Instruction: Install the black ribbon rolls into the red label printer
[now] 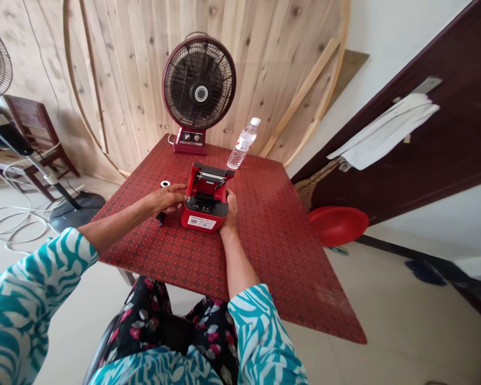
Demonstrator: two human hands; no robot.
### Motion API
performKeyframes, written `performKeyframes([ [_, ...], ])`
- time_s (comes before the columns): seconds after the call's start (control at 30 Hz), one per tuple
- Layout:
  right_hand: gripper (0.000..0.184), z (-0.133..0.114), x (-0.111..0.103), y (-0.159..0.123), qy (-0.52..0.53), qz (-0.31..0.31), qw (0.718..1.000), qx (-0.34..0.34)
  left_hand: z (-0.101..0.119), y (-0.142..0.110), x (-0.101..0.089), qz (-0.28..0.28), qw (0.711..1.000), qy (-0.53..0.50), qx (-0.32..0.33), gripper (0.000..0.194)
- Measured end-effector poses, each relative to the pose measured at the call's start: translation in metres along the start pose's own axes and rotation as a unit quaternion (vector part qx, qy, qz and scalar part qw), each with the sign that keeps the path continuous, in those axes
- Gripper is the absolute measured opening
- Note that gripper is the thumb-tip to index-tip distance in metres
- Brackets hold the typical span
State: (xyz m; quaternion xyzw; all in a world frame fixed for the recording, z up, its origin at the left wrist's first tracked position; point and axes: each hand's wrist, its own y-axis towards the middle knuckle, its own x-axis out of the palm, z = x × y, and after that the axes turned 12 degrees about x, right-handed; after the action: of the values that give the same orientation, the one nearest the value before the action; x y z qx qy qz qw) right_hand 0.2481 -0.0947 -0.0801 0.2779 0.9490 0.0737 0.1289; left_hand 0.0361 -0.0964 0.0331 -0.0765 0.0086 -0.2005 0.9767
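A small red and black thermal printer (204, 219) stands on the table in front of me, its lid raised and its inner compartment exposed. A white label is stuck on the side facing me. My left hand (168, 200) holds the printer's left edge, fingertips at the rim. Against the right side my right hand (230, 212) is wrapped, its fingers partly hidden behind the housing. A small white paper roll (165, 184) with a dark core lies just beyond my left hand. Under that hand a small black item (160, 218) shows in part; its kind is unclear.
The table (264, 251) has a red patterned cover. A dark red fan (200, 93) stands at its back, with a clear plastic bottle (241, 147) to the right. A red basin (340, 224) is beyond the right edge. A floor fan (74, 211) and cables stand left.
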Motion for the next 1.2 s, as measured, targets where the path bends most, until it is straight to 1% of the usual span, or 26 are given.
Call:
performKeyframes([
  [0.2,0.043,-0.003,0.0,0.0,0.016,-0.005,1.0,0.025,-0.003,0.001,0.0,0.004,1.0,0.003,-0.001,0.062],
  [0.33,0.044,-0.005,0.002,0.0,0.052,-0.002,0.998,0.036,-0.003,0.003,-0.005,-0.001,0.999,0.029,0.017,0.064],
  [0.4,0.044,-0.006,0.002,0.0,0.065,-0.001,0.997,0.038,0.0,0.005,-0.011,-0.022,0.997,0.068,0.033,0.056],
  [0.5,0.044,-0.005,0.003,0.0,0.071,-0.004,0.997,0.036,0.008,0.01,-0.02,-0.052,0.981,0.167,0.086,0.033],
  [0.57,0.044,-0.004,0.003,0.001,0.076,-0.007,0.997,0.034,0.015,0.014,-0.023,-0.038,0.957,0.244,0.152,0.023],
  [0.67,0.044,-0.003,0.004,0.002,0.08,-0.015,0.996,0.035,0.025,0.027,-0.018,-0.004,0.902,0.341,0.266,0.019],
  [0.7,0.044,-0.003,0.004,0.002,0.077,-0.017,0.996,0.037,0.028,0.033,-0.015,-0.007,0.884,0.364,0.294,0.018],
  [0.77,0.043,-0.003,0.004,0.003,0.071,-0.02,0.996,0.042,0.031,0.047,-0.006,-0.042,0.858,0.399,0.321,0.017],
  [0.83,0.043,-0.003,0.004,0.003,0.074,-0.02,0.996,0.043,0.031,0.062,0.002,-0.094,0.842,0.425,0.318,0.018],
  [0.9,0.044,-0.003,0.004,0.003,0.075,-0.021,0.996,0.036,0.03,0.074,0.009,-0.14,0.827,0.458,0.296,0.017],
  [0.93,0.043,-0.002,0.004,0.003,0.07,-0.023,0.997,0.031,0.029,0.079,0.012,-0.162,0.814,0.48,0.284,0.016],
  [1.03,0.042,-0.001,0.004,0.004,0.053,-0.024,0.998,0.019,0.027,0.088,0.02,-0.218,0.758,0.557,0.261,0.015],
  [1.1,0.041,0.0,0.004,0.004,0.052,-0.027,0.998,0.016,0.027,0.091,0.024,-0.226,0.728,0.595,0.254,0.016],
  [1.13,0.042,0.0,0.004,0.005,0.055,-0.029,0.998,0.016,0.027,0.093,0.025,-0.222,0.72,0.609,0.247,0.018],
  [1.2,0.043,0.001,0.004,0.005,0.059,-0.033,0.998,0.019,0.028,0.095,0.027,-0.218,0.716,0.624,0.223,0.023],
])
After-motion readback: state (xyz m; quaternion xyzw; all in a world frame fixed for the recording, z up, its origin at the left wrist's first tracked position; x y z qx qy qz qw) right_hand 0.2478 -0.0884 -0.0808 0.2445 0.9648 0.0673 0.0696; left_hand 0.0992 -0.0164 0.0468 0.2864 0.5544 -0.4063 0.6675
